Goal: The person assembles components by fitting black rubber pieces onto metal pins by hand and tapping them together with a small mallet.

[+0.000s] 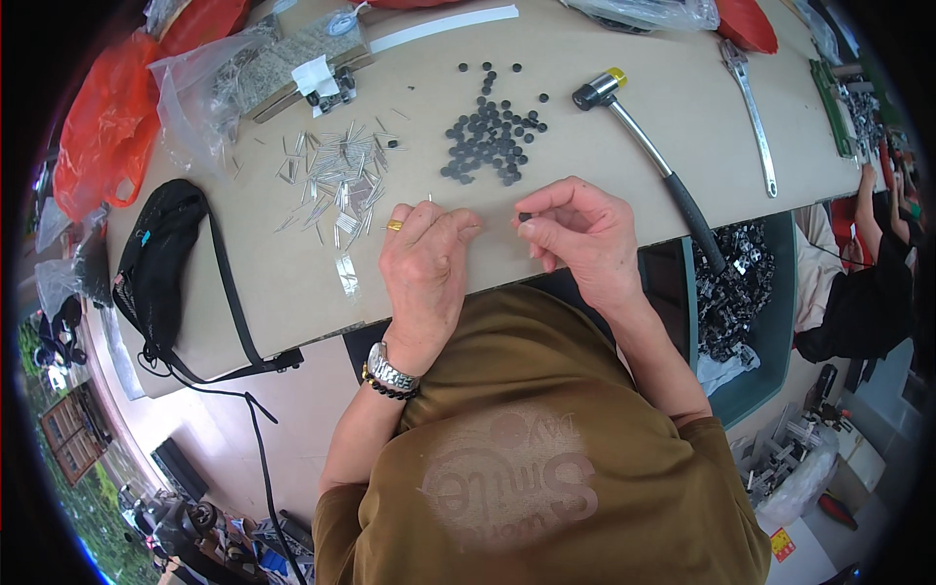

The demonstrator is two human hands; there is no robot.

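Now right hand [575,234] pinches black cap [526,216]; left hand [426,258] pinches pin [430,200]. Cap pile [490,136], pin pile [336,180] both large — early going.

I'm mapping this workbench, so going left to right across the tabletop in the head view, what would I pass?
Black strap bag → scattered metal pins → left hand → pile of small black discs → right hand → mallet → wrench.
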